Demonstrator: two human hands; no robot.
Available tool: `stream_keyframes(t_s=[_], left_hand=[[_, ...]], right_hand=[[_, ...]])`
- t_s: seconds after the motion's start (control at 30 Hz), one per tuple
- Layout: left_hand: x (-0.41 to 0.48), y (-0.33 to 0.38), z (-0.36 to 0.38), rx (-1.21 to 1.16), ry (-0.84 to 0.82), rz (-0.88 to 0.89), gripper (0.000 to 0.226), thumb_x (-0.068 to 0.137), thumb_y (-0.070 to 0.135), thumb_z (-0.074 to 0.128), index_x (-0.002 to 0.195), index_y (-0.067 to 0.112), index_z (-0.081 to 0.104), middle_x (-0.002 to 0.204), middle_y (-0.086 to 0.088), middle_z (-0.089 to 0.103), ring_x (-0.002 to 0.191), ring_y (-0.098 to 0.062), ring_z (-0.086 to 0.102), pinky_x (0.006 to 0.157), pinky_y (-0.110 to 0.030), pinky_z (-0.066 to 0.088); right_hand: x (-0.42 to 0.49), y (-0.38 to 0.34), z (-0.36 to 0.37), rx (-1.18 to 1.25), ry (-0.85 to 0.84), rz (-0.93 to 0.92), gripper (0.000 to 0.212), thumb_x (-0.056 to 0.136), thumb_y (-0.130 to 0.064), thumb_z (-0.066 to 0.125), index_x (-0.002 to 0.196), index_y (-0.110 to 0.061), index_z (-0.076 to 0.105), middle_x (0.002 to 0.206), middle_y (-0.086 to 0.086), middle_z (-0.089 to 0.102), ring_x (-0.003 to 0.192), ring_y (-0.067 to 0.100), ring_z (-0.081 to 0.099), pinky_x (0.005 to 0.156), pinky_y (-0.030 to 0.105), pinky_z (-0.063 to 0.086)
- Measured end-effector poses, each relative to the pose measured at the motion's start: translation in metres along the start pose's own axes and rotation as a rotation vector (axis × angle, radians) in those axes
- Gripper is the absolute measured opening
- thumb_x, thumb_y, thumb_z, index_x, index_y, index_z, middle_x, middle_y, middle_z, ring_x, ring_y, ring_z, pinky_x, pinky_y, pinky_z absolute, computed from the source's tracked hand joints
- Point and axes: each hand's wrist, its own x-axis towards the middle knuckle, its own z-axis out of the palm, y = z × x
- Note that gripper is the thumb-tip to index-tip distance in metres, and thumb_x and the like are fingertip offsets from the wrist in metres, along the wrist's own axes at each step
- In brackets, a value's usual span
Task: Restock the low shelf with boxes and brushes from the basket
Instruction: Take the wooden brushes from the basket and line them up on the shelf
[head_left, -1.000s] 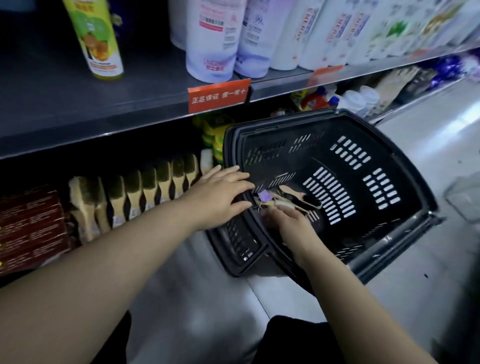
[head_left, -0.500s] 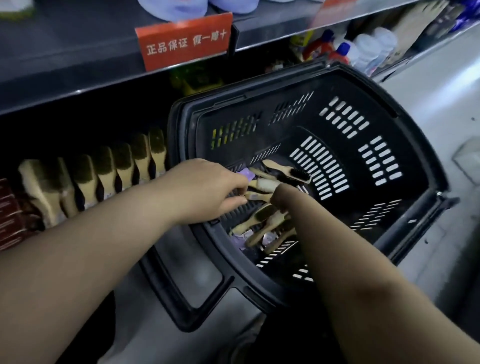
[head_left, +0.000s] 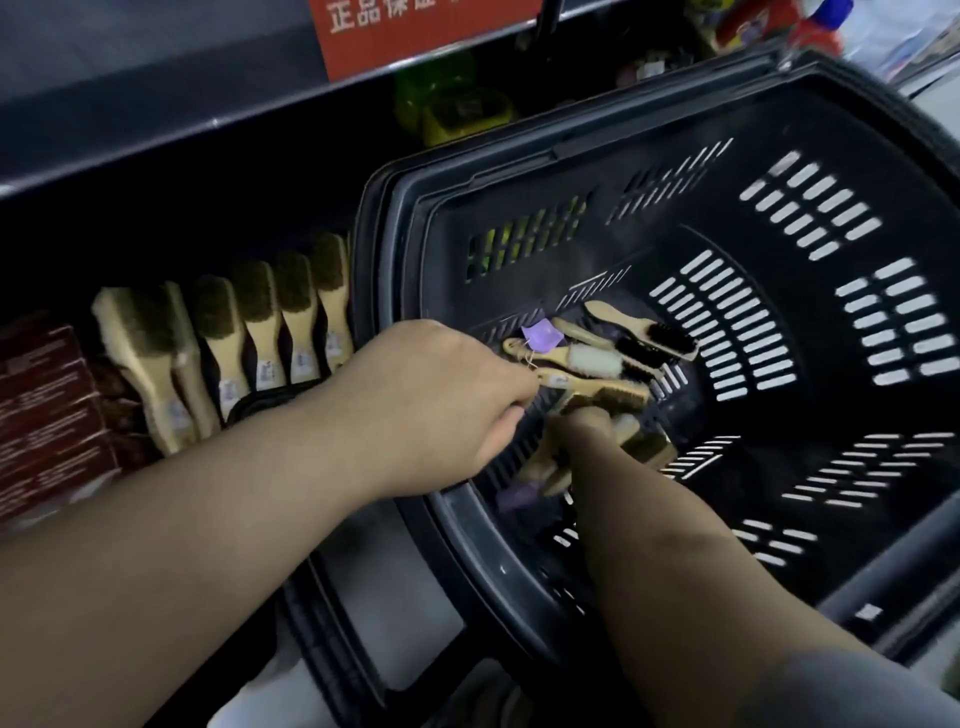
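A black slotted plastic basket (head_left: 675, 171) tips toward you beside the low shelf (head_left: 171, 223), where a row of wooden brushes (head_left: 260, 332) points handles outward. Inside the basket, your right hand (head_left: 582, 428) has its grip closed round a brush bundle (head_left: 644, 447). Your left hand (head_left: 441, 395) pinches a tan-bristled brush (head_left: 597, 387) by the handle, bristles pointing right.

A single wide-angle camera sits on the person's head and looks forward and down, very near the scene. Both forearms show from the near edge, one at the lower left and one at the lower right. The left hand (head_left: 431, 400) and right hand (head_left: 584, 428) meet at mid-frame at the brushes (head_left: 597, 364) in the basket (head_left: 649, 124). The basket fills the centre and right, its opening turned toward the lens. The low shelf (head_left: 208, 218) lies far left in shadow. The upper shelf (head_left: 156, 140) and its red label (head_left: 415, 31) cross the far top edge.
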Motion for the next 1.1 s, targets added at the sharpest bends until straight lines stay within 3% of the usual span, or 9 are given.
stream_keyframes(t_s=[0.1,0.23,0.43,0.67,0.73,0.8,0.9,1.0,1.1], left_hand=[[-0.003,0.001,-0.004,0.023,-0.019,-0.012,0.033,0.085,0.042,0.026,0.09,0.029,0.056,0.058,0.012,0.033,0.061,-0.012,0.035,0.06,-0.029,0.04],[0.004,0.004,-0.003,-0.037,-0.083,-0.105,0.027,0.093,0.041,0.035,0.107,0.028,0.054,0.078,0.01,0.055,0.071,-0.013,0.049,0.058,-0.029,0.038],[0.016,0.015,-0.008,-0.269,0.046,-0.344,0.071,0.096,0.033,0.046,0.149,0.01,0.003,0.144,-0.013,0.038,0.122,-0.027,0.047,0.092,-0.033,0.039],[0.024,0.027,-0.011,-1.139,-0.135,-0.451,0.027,0.094,0.017,0.055,0.119,0.01,0.047,0.092,0.0,0.071,0.074,-0.008,0.07,0.075,-0.025,0.052],[0.024,0.025,-0.009,-1.254,-0.056,-0.489,0.015,0.092,0.013,0.057,0.105,0.006,0.058,0.08,-0.001,0.07,0.062,-0.004,0.067,0.065,-0.023,0.054],[0.023,0.024,-0.01,-1.364,0.003,-0.539,0.013,0.092,0.01,0.057,0.103,0.004,0.06,0.072,-0.001,0.066,0.053,-0.001,0.063,0.053,-0.016,0.052],[0.022,0.024,-0.013,-1.411,-0.017,-0.562,0.015,0.095,0.017,0.052,0.105,0.01,0.06,0.071,0.002,0.061,0.055,0.0,0.061,0.051,-0.013,0.049],[0.022,0.022,-0.013,-1.463,-0.049,-0.58,0.019,0.096,0.011,0.047,0.113,0.011,0.056,0.083,0.001,0.057,0.065,-0.003,0.058,0.055,-0.011,0.05],[0.024,0.016,-0.011,-1.476,-0.081,-0.599,0.028,0.094,-0.003,0.044,0.118,0.008,0.054,0.094,-0.001,0.052,0.076,-0.006,0.055,0.064,-0.01,0.051]], right_hand=[[-0.01,-0.011,-0.011,-0.166,-0.178,-0.096,0.049,0.091,-0.038,0.05,0.132,-0.011,0.049,0.131,0.016,0.051,0.12,0.031,0.05,0.103,0.042,0.041],[-0.049,-0.028,-0.053,0.364,-0.596,-0.151,0.024,0.087,-0.015,0.05,0.074,-0.013,0.071,0.082,0.01,0.067,0.077,0.021,0.066,0.074,0.032,0.056],[-0.126,-0.062,-0.132,0.874,-0.898,-0.567,0.032,0.08,0.007,0.037,0.107,-0.002,0.052,0.091,0.011,0.073,0.084,0.02,0.071,0.074,0.03,0.059],[-0.156,-0.056,-0.137,1.0,-0.965,-0.866,0.039,0.066,-0.01,0.075,0.104,-0.006,0.069,0.104,0.013,0.07,0.095,0.024,0.068,0.086,0.034,0.055],[-0.139,-0.05,-0.134,1.094,-0.909,-0.775,0.041,0.075,-0.018,0.066,0.115,-0.009,0.063,0.11,0.01,0.068,0.1,0.022,0.066,0.089,0.032,0.054],[-0.112,-0.044,-0.127,1.081,-0.594,-0.504,0.04,0.087,-0.021,0.05,0.125,-0.009,0.054,0.106,0.005,0.067,0.098,0.019,0.064,0.082,0.029,0.053],[-0.068,-0.018,-0.1,0.484,-0.054,-0.176,0.038,0.094,-0.017,0.051,0.129,-0.005,0.052,0.1,0.006,0.062,0.091,0.018,0.057,0.068,0.022,0.047],[-0.037,0.011,-0.059,0.298,0.003,-0.042,0.041,0.095,-0.009,0.049,0.135,-0.001,0.045,0.114,0.008,0.053,0.11,0.024,0.053,0.058,0.007,0.044],[-0.02,0.023,-0.017,0.219,0.036,0.145,0.061,0.096,-0.015,0.049,0.145,0.002,0.017,0.148,0.018,0.029,0.134,0.031,0.034,0.093,0.022,0.041]])
